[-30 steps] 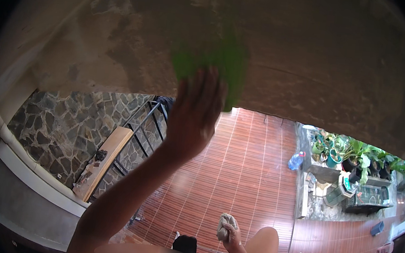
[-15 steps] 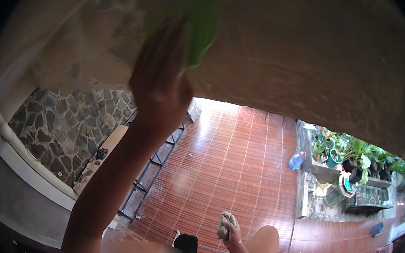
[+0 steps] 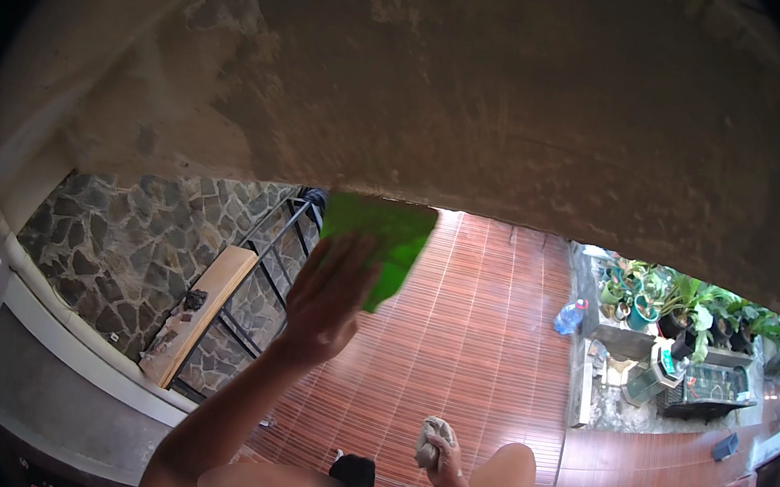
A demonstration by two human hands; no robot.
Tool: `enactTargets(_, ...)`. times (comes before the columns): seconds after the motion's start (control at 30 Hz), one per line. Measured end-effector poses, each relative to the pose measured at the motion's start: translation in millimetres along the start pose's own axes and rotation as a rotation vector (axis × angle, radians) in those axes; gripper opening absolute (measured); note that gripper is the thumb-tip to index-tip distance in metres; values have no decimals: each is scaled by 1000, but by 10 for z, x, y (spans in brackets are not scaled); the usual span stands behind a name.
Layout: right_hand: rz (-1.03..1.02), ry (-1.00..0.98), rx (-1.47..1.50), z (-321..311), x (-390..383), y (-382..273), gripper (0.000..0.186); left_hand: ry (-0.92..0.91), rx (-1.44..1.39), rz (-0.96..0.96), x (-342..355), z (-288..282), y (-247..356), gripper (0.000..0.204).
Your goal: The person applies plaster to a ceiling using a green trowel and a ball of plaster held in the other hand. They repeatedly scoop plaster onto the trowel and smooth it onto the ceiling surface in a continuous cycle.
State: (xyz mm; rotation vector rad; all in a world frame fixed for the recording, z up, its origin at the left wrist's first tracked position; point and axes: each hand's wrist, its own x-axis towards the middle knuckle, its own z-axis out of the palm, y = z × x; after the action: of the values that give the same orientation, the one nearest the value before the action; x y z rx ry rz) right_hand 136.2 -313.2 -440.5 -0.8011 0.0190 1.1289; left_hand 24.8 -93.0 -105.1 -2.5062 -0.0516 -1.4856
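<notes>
Half a second ago, your left hand (image 3: 324, 296) was higher, in front of the plastered beam (image 3: 539, 116); now it is below the beam, with the green sheet (image 3: 398, 244) at its lower edge. Your left grip holds this sheet, the fingers nearly straight toward the beam. Your right hand (image 3: 450, 459), well below the beam, again holds a grey lump (image 3: 429, 438) in curled fingers.

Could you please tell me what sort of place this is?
Probably a home's terrace or porch, judging by the reddish-brown striped floor, the leafy green potted plants and the grey irregular stonework.
</notes>
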Motion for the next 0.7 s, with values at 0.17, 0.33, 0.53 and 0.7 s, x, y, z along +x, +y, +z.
enactTargets(0.17, 20, -38, -48, 83, -17, -108, 48, 363, -446, -1018, -487, -349, 513, 34)
enactTargets(0.33, -150, -216, -136, 428, -249, -415, 50, 272, -1163, -1571, -790, -566, 678, 35)
enactTargets(0.53, -216, -357, -237, 1048, -751, -1167, 50, 96, -1309, -1793, -843, -538, 769, 39)
enactTargets(0.7, -275, -412, -571, 1601, -1068, -1708, 26, -66, -1628, -1872, -832, -521, 781, 46)
